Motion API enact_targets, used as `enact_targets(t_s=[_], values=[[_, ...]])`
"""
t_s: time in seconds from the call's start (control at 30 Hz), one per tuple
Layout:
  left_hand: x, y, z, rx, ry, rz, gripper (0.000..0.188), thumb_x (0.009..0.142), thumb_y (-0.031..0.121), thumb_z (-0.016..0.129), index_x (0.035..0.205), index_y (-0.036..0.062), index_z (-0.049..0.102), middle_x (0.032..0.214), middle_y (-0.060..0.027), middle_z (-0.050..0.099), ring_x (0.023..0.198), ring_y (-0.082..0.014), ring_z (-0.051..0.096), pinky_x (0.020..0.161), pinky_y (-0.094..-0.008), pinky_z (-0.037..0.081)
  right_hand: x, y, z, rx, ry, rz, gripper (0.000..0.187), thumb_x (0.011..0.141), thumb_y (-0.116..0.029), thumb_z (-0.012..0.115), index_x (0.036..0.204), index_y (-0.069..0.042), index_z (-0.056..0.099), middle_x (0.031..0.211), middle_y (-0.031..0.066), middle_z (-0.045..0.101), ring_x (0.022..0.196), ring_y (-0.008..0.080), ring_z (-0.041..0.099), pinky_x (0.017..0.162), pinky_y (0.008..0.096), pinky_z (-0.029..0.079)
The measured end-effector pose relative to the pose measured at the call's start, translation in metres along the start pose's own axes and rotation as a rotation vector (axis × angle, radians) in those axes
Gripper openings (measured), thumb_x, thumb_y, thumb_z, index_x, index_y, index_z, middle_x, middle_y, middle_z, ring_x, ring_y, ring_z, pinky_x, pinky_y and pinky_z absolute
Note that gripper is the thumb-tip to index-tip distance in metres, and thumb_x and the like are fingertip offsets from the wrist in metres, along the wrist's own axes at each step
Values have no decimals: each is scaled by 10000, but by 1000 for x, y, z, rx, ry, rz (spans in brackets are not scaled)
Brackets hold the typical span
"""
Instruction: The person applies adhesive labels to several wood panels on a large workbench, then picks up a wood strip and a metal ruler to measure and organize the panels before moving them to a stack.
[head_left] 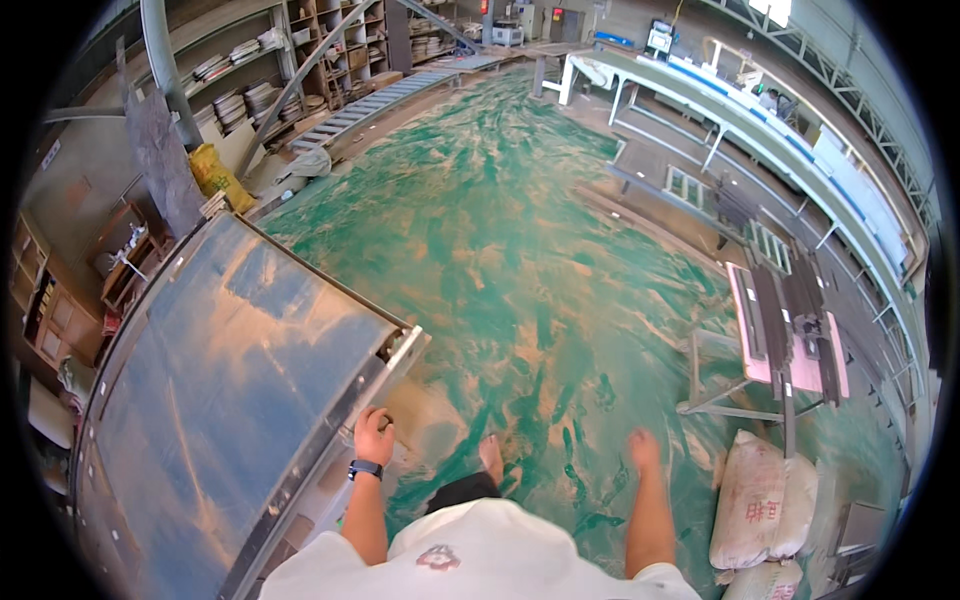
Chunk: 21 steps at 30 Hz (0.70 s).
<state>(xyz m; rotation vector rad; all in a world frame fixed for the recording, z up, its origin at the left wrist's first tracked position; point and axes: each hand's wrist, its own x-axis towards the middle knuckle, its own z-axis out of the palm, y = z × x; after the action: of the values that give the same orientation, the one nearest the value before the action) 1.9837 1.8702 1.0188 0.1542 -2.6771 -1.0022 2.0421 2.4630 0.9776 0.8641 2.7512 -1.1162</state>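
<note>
My left hand (374,438), with a dark band on the wrist, is beside the metal edge rail (345,432) of a wide machine bed. Its fingers are curled, and a small dark spot shows at them that I cannot make out. The bed's dusty blue belt surface (230,350) spreads out to the left of that hand. My right hand (644,450) hangs low over the green floor, apart from any object. It is small and smeared, so its fingers do not show clearly.
Dusty green floor (480,260) stretches ahead. Stacked white sacks (752,500) lie at the right, near a stand (750,340) bearing dark strips. A long blue-and-white machine (700,95) runs along the far right. Rollers (375,105) and shelves (245,85) stand far left.
</note>
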Motion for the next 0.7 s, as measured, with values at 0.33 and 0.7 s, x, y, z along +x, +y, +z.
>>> enact_targets(t_s=[0.33,0.7], values=[[289,93,143,73,24,197,386,735,173,673,1111,97,627,1294,-184,509,1163,-376,504,962,-457,433,145,42,99,-168,-384,137,413,854,-330,569,1173,-71,613,1184,225,603,1101,380,579,925,418,455],[536,159,281,105,-284,174,417,776,216,647,1184,140,604,1393,-166,414,1237,-375,443,998,-482,393,419,11,107,-366,-739,319,396,873,-308,522,1161,-54,618,1189,188,608,1071,340,588,925,466,445]])
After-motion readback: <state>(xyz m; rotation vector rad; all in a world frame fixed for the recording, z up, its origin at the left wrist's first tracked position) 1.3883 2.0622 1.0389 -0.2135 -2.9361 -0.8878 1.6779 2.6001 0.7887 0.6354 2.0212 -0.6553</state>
